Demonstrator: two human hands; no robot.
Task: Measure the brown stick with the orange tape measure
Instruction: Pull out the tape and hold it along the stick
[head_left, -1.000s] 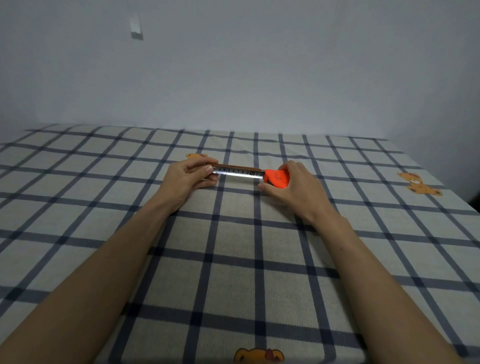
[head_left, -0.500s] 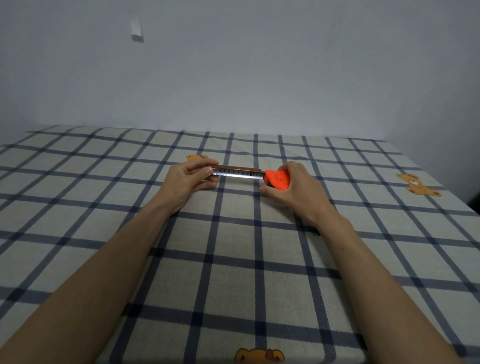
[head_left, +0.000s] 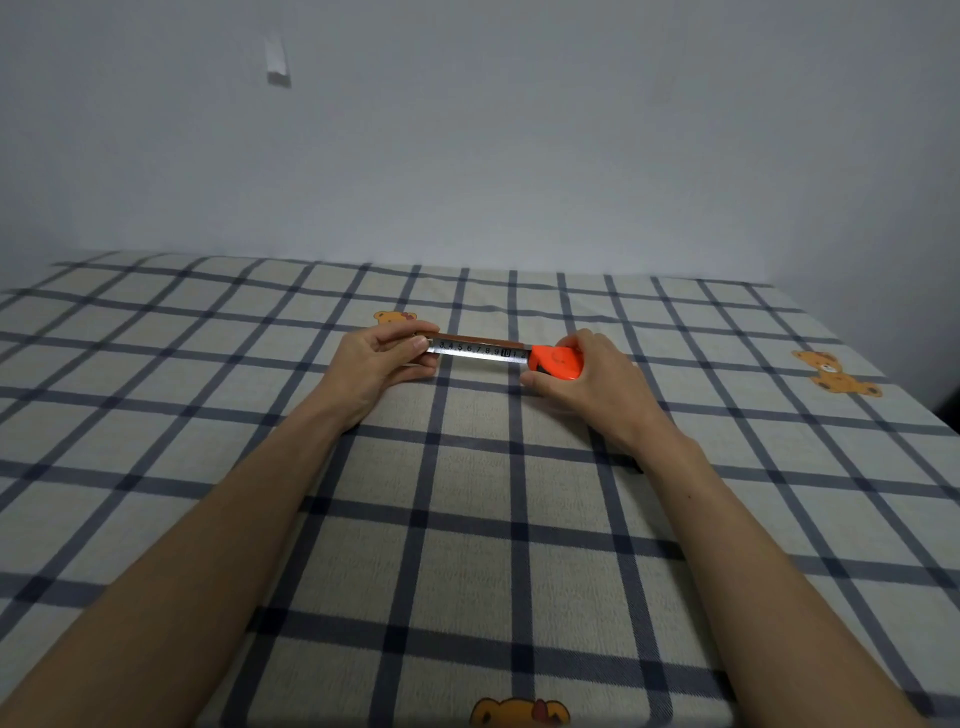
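The brown stick (head_left: 478, 341) lies level across the middle of the checked cloth, just behind the pulled-out white tape blade (head_left: 480, 351). Numbers up to about 12 show on the blade. My left hand (head_left: 382, 361) pinches the blade's free end together with the stick's left end, which its fingers hide. My right hand (head_left: 587, 384) grips the orange tape measure case (head_left: 557, 362) at the stick's right end.
A plaid cloth (head_left: 467, 519) with bear prints (head_left: 836, 374) covers the whole surface up to a plain grey wall. The cloth's right edge drops off near the far right. A small white fitting (head_left: 275, 60) hangs on the wall.
None of note: both hands, the tape and the stick stay where they were, apart from a very slight shift of the view.
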